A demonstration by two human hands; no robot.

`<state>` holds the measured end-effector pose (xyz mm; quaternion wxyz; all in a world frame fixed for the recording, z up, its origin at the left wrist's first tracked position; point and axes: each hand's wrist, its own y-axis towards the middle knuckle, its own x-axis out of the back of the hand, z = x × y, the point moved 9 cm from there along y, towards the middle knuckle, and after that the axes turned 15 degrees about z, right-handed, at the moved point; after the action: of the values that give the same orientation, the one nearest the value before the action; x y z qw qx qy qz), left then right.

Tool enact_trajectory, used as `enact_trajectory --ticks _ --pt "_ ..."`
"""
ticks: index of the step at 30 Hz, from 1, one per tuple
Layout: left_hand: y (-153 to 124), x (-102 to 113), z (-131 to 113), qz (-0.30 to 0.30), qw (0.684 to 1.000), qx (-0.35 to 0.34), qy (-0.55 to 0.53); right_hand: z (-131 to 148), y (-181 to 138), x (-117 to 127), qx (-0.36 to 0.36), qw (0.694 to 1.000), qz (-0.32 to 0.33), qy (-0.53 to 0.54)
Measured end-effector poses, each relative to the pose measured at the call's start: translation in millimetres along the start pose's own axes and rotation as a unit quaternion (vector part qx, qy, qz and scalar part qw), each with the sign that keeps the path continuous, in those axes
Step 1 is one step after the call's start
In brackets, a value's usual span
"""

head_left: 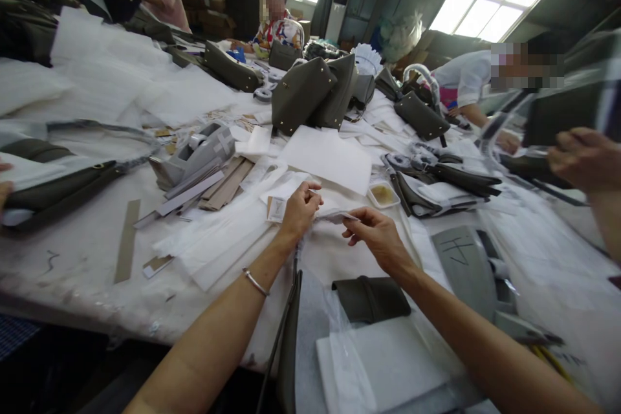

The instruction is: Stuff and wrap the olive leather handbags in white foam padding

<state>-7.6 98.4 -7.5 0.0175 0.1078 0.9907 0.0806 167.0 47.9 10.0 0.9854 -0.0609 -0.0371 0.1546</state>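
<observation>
Over the middle of the table, my right hand (376,236) pinches one end of a thin pale strip (334,215) between thumb and fingers. The strip runs towards my left hand (303,207), whose fingers are curled closed; what lies in them is hidden. Just left of that hand is a small square card (276,208), white and brown. Below my hands lies an olive-grey handbag (290,343), with a grey-white lining sheet, a rolled olive-grey piece (371,299) and a folded white sheet (388,362) on it.
Tape dispensers (198,149) (473,272) stand left and right. Card strips (228,184), white foam sheets (327,158) and a small tub (383,195) lie around. Several olive-grey bags (303,94) stand farther back. Co-workers are around the table; a co-worker's hand (585,158) is at right.
</observation>
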Motion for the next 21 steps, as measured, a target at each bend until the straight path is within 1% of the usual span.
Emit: enact_trajectory --ticks 2,4,6,8,10,12,14,18,21 --pt "-2 1 -4 -0.016 0.996 -0.001 0.091 -2 10 -13 0.000 0.998 0.031 0.059" --pt "-5 4 -7 -0.037 0.989 0.000 0.145 -6 20 -26 -0.006 0.993 0.063 0.100" --pt "-6 9 -11 -0.056 0.982 -0.004 0.178 -9 28 -36 -0.010 0.990 0.089 0.109" --pt "-6 13 -12 -0.063 0.981 -0.005 0.184 -12 34 -41 -0.017 0.990 0.102 0.093" --pt "-4 14 -6 -0.049 0.988 0.017 0.149 -12 38 -41 -0.029 0.992 0.103 0.075" --pt "-1 13 3 -0.021 0.992 0.060 0.107 -11 40 -38 -0.037 0.992 0.098 0.066" --pt "1 12 11 0.005 0.991 0.098 0.096 -10 41 -33 -0.039 0.993 0.091 0.070" --pt "4 19 16 0.042 0.976 0.144 0.157 -16 40 -29 -0.039 0.993 0.085 0.074" --pt "0 27 20 0.064 0.954 0.180 0.233 -33 37 -36 -0.072 0.990 0.105 0.055"
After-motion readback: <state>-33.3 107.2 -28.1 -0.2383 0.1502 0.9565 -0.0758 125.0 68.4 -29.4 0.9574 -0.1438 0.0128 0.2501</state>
